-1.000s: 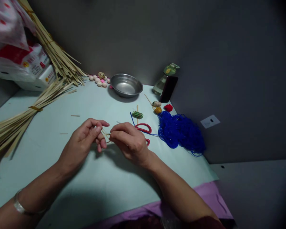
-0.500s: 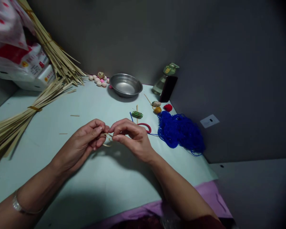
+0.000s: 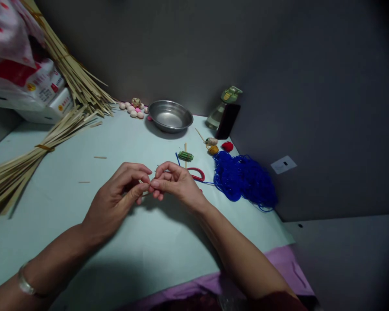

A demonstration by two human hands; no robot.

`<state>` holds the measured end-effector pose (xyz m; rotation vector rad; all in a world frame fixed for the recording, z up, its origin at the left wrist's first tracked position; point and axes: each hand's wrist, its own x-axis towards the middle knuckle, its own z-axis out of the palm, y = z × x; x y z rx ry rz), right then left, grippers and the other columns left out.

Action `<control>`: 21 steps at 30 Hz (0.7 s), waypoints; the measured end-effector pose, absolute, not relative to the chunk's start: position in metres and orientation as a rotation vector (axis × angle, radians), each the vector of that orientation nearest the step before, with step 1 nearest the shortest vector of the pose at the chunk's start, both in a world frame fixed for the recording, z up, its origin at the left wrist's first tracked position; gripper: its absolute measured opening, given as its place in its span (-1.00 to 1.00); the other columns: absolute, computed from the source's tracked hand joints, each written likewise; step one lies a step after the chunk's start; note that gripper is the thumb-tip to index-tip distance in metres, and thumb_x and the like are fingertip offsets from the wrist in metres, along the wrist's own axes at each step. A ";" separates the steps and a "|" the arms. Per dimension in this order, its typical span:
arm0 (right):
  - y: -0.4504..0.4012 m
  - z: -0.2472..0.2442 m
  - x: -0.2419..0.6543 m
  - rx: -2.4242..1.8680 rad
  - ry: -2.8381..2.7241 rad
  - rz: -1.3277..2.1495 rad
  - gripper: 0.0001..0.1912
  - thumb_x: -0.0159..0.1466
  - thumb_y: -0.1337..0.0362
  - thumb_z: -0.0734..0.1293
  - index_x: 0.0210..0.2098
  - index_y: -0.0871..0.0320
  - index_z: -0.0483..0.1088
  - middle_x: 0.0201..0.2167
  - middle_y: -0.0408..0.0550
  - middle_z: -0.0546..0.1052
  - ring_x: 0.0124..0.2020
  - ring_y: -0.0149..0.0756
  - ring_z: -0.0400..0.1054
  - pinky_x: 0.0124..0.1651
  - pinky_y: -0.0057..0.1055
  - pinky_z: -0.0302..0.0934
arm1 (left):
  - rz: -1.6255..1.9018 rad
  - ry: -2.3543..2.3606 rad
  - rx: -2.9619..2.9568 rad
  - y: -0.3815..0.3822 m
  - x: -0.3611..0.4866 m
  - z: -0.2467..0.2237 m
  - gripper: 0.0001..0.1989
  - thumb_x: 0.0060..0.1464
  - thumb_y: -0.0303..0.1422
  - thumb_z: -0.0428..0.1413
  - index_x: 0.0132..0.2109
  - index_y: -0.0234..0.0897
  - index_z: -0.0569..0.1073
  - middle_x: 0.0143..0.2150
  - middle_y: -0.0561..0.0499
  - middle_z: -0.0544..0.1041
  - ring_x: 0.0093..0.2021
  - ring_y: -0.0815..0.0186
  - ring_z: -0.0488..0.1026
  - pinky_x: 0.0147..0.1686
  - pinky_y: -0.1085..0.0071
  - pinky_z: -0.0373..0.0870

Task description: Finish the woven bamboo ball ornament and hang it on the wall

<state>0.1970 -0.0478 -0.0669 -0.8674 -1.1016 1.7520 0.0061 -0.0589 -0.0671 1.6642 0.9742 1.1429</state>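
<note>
Above the front middle of the table, my left hand [image 3: 121, 190] and my right hand [image 3: 176, 183] meet at the fingertips. Both are pinched on a thin pale straw strip [image 3: 145, 195]. Only short bits of the strip show, below the left fingers and above the pinch; the rest is hidden by the fingers. Just past my right hand lies a red loop-shaped handle [image 3: 199, 173], its other part hidden. A small green bundle [image 3: 185, 156] rests a little farther back beside a straw piece.
Tied straw bundles [image 3: 45, 147] fill the left side, by tissue packs [image 3: 56, 103]. At the back are egg-like balls [image 3: 133, 114], a metal bowl [image 3: 170, 115], a bottle [image 3: 215, 115] and a leaning phone [image 3: 228, 122]. Blue cord [image 3: 244, 179] lies right, near red yarn [image 3: 227, 147].
My left hand has turned over so its back shows, and its fingers now pinch close to the right fingertips. My right hand has rolled inward. The curled strip is now mostly covered.
</note>
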 end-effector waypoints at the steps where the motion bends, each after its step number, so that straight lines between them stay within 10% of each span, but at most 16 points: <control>1: -0.048 -0.067 0.197 -0.870 -1.093 1.764 -0.60 0.02 0.16 0.67 -0.35 0.13 0.44 -0.48 -0.18 0.61 -0.49 -0.42 0.46 -0.41 -0.48 0.33 | 1.153 0.970 1.725 -0.060 0.006 -0.066 -0.89 0.32 -0.30 0.16 -0.21 -0.10 0.57 -0.04 0.04 0.50 -0.38 0.42 0.47 -0.42 0.47 0.45; 16: -0.051 -0.063 0.199 -0.846 -1.176 1.856 -0.75 0.04 0.28 0.65 -0.34 0.17 0.59 -0.47 -0.22 0.60 -0.48 -0.49 0.41 -0.32 -0.50 0.33 | 1.229 1.012 1.810 -0.066 0.009 -0.078 -0.90 0.31 -0.34 0.20 -0.08 -0.05 0.59 -0.05 0.07 0.53 -0.38 0.43 0.47 -0.43 0.47 0.42; 21: -0.051 -0.061 0.199 -0.827 -1.135 1.798 -0.76 0.12 0.17 0.62 -0.35 0.17 0.59 -0.49 -0.19 0.60 -0.46 -0.47 0.44 -0.33 -0.50 0.35 | 1.106 0.985 1.472 -0.066 0.010 -0.079 -0.78 0.42 -0.12 0.03 0.08 -0.04 0.43 -0.49 0.17 0.49 -0.55 0.36 0.43 -0.53 0.43 0.39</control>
